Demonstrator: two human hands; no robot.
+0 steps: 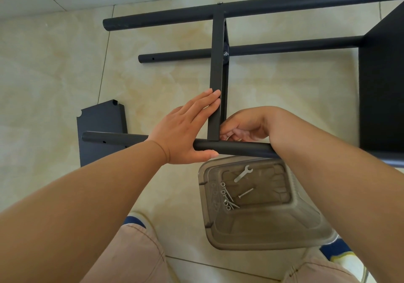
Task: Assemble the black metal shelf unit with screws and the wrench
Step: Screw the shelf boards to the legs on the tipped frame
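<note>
The left hand (185, 129) lies flat, fingers straight against the shelf (216, 73) edge and thumb under the near post (231, 148), seemingly steadying the joint. At its three o'clock the right hand (242, 129) curls behind the shelf, likely seating a screw; what it pinches is hidden. The wrench (243, 173) and screws (228, 197) wait in the bin (273, 234) at six o'clock.

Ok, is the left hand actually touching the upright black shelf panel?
Touching. The head view shows the left hand with straight fingers laid flat against the side of the shelf panel, its thumb under the black tube.
</note>
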